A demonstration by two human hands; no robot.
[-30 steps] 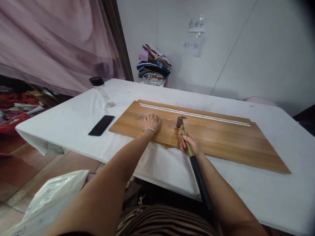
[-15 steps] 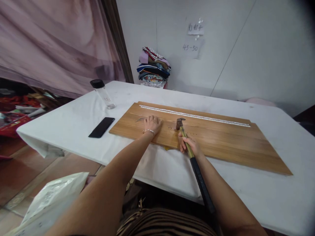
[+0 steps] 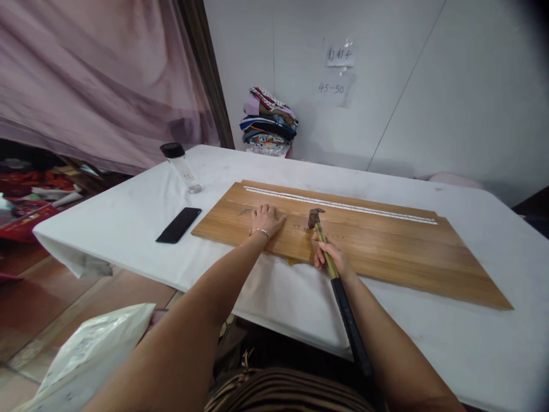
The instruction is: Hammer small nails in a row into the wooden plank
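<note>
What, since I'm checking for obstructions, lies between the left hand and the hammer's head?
Nothing visible blocks the way: only the board and a few dark specks, too small to identify. The left hand rests on the board; the right hand grips the hammer.

Soft, dimmish light; faint sheen on board; upper-right corner blackened.

head view | from the wearer's head | facing forward and down | hands near | wall beyond
</note>
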